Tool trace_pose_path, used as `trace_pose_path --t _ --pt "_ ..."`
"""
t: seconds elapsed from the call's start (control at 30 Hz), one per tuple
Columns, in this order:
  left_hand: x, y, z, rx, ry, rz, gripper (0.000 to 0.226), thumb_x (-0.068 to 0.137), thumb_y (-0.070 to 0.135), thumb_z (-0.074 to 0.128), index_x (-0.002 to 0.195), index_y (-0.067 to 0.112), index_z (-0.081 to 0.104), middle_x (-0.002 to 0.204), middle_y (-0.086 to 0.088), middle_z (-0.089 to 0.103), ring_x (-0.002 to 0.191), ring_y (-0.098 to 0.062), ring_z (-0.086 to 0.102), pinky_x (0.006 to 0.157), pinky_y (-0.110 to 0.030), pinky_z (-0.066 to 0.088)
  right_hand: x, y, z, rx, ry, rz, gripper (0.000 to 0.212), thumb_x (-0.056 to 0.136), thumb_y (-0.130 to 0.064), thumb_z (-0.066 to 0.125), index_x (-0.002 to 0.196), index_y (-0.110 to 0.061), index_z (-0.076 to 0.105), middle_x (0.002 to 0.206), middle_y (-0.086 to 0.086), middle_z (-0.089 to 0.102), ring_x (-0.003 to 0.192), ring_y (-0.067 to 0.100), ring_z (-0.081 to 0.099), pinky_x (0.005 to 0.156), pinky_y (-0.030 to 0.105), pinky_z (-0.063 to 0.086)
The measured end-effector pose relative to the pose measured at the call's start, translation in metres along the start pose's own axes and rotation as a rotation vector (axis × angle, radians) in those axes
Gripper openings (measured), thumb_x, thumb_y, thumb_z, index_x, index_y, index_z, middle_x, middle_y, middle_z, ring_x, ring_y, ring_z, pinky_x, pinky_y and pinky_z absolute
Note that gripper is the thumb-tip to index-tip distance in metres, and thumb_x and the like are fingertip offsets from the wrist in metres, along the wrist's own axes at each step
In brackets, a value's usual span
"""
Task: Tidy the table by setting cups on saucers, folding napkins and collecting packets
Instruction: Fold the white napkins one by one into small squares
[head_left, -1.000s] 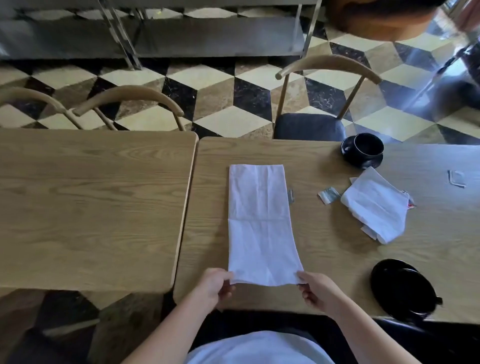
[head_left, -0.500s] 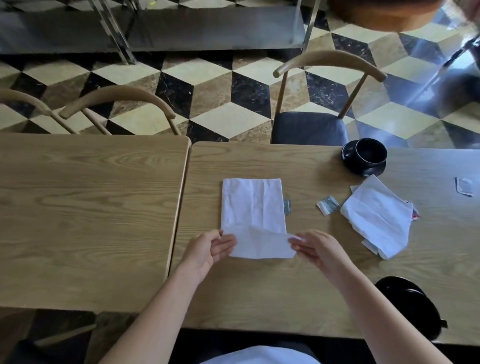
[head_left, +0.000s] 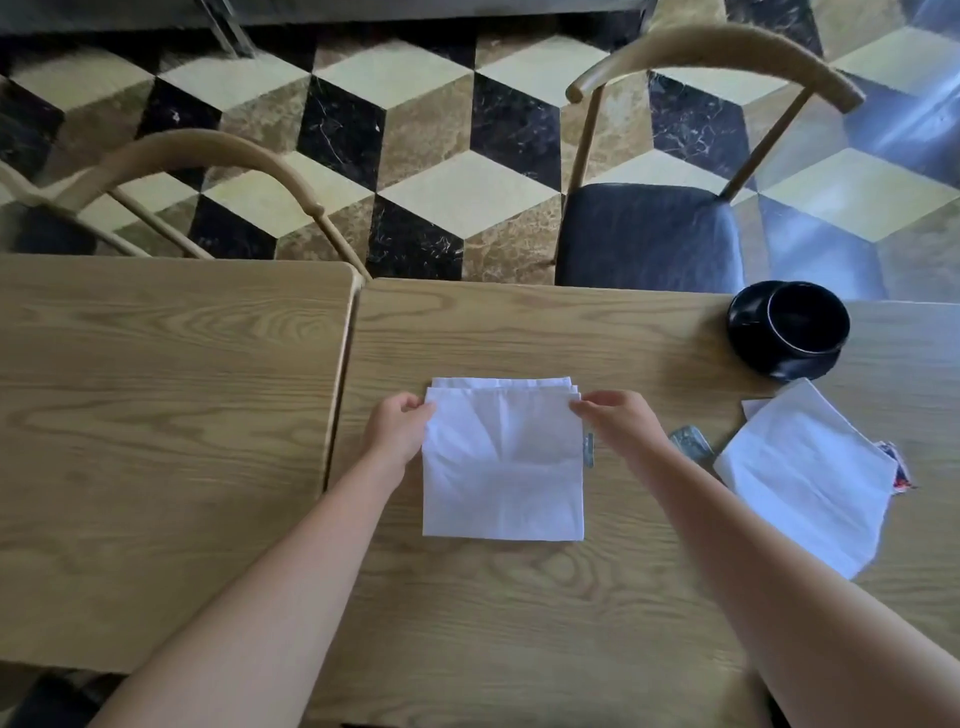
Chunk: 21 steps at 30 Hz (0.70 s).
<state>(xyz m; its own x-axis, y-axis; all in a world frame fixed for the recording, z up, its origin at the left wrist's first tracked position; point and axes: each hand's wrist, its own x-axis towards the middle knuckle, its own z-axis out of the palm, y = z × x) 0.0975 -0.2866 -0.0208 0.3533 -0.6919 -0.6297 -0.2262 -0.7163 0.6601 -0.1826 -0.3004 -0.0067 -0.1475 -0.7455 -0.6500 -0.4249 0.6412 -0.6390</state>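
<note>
Holding the white napkin (head_left: 503, 467) at frame centre, your two hands sit at its far corners. Your left hand (head_left: 397, 431) pinches the upper left corner; your right hand (head_left: 621, 418) pinches the upper right corner, fingers closed on the top layer. The napkin lies folded over on the right-hand table (head_left: 519, 597). Its top layer stops just short of the far edge, so thin strips of the lower layers show there. The near edge lies flat and roughly parallel to the table's near side.

A small packet (head_left: 588, 451) touches the napkin's right edge, under your right wrist. A second packet (head_left: 691, 446) lies right of centre, between your right forearm and a second napkin (head_left: 805, 478). That napkin lies skewed at the right of the frame, with coloured packet ends (head_left: 901, 467) showing at its right edge.

A black cup (head_left: 808, 325) stands on a black saucer (head_left: 743, 322) at the upper right, near the table's far edge.

Bare wood lies open between the napkin and the far edge. The left-hand table (head_left: 156, 441) adjoins across a narrow seam.
</note>
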Motion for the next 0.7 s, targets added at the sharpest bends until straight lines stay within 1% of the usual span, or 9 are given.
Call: trace_pose_path --t 0.1,0.13,0.2,0.3,0.43,0.5,0.53,0.6,0.7 --pt "0.018 0.002 0.012 0.002 0.057 -0.032 0.016 0.087 0.019 0.066 0.073 0.018 0.057 0.081 -0.003 0.063 0.076 -0.022 0.056 0.071 -0.038 0.05 0.024 -0.002 0.008 -0.108 -0.012 0.001 0.026 0.086 -0.027 0.065 0.084 -0.002 0.072 0.062 0.001 0.057 0.06 0.017 0.049 0.056 0.028 0.035" --pt "0.023 0.003 0.015 0.001 0.073 -0.046 0.016 0.085 0.02 0.067 0.073 0.017 0.058 0.081 -0.002 0.064 0.077 -0.022 0.058 0.073 -0.039 0.052 0.029 -0.003 0.01 -0.132 -0.01 0.006 0.027 0.085 -0.026 0.064 0.081 0.0 0.07 0.059 0.0 0.055 0.058 0.018 0.048 0.055 0.028 0.035" --pt "0.03 0.0 0.019 0.02 0.104 -0.05 0.018 0.083 0.02 0.07 0.069 0.017 0.059 0.078 -0.002 0.064 0.075 -0.022 0.058 0.07 -0.036 0.049 0.038 -0.004 0.013 -0.187 -0.003 0.009 0.026 0.084 -0.025 0.062 0.077 0.0 0.067 0.056 0.0 0.055 0.058 0.02 0.051 0.055 0.028 0.037" --pt "0.037 -0.007 0.021 0.043 0.129 -0.04 0.016 0.082 0.021 0.072 0.072 0.014 0.061 0.075 -0.003 0.062 0.071 -0.022 0.055 0.066 -0.034 0.044 0.047 -0.004 0.014 -0.234 -0.001 0.006 0.025 0.084 -0.023 0.06 0.077 -0.001 0.068 0.059 0.002 0.058 0.06 0.021 0.054 0.057 0.03 0.039" --pt "0.043 -0.012 0.022 0.061 0.137 -0.029 0.02 0.083 0.025 0.072 0.072 0.013 0.061 0.069 -0.003 0.059 0.068 -0.022 0.053 0.066 -0.035 0.044 0.052 0.0 0.015 -0.241 0.002 0.003 0.025 0.085 -0.023 0.061 0.077 0.0 0.067 0.064 0.008 0.06 0.065 0.023 0.053 0.056 0.03 0.036" --pt "0.044 -0.012 0.023 0.071 0.155 -0.02 0.023 0.082 0.027 0.073 0.069 0.015 0.059 0.066 0.0 0.058 0.065 -0.021 0.053 0.063 -0.034 0.044 0.052 0.002 0.015 -0.253 0.003 0.0 0.026 0.087 -0.025 0.061 0.082 -0.001 0.07 0.072 0.012 0.068 0.069 0.027 0.059 0.058 0.03 0.039" --pt "0.043 -0.011 0.023 0.075 0.17 -0.022 0.024 0.08 0.029 0.074 0.069 0.016 0.058 0.065 0.001 0.058 0.064 -0.021 0.053 0.062 -0.033 0.044 0.051 0.002 0.015 -0.271 0.015 -0.01 0.025 0.087 -0.027 0.06 0.085 -0.005 0.071 0.077 0.01 0.071 0.074 0.027 0.062 0.061 0.03 0.04" --pt "0.038 -0.009 0.022 0.095 0.188 -0.041 0.028 0.078 0.037 0.074 0.069 0.019 0.054 0.067 0.004 0.059 0.062 -0.019 0.054 0.06 -0.03 0.043 0.044 0.005 0.015 -0.31 0.068 -0.034 0.02 0.088 -0.031 0.06 0.09 -0.014 0.071 0.082 0.0 0.07 0.078 0.021 0.062 0.062 0.028 0.04" --pt "0.019 -0.019 0.016 0.168 0.159 -0.072 0.031 0.075 0.045 0.072 0.073 0.022 0.052 0.071 0.005 0.061 0.063 -0.017 0.056 0.059 -0.03 0.042 0.017 0.019 0.018 -0.297 0.135 -0.041 0.017 0.086 -0.036 0.06 0.084 -0.019 0.061 0.076 -0.009 0.065 0.07 0.006 0.057 0.054 0.027 0.037"
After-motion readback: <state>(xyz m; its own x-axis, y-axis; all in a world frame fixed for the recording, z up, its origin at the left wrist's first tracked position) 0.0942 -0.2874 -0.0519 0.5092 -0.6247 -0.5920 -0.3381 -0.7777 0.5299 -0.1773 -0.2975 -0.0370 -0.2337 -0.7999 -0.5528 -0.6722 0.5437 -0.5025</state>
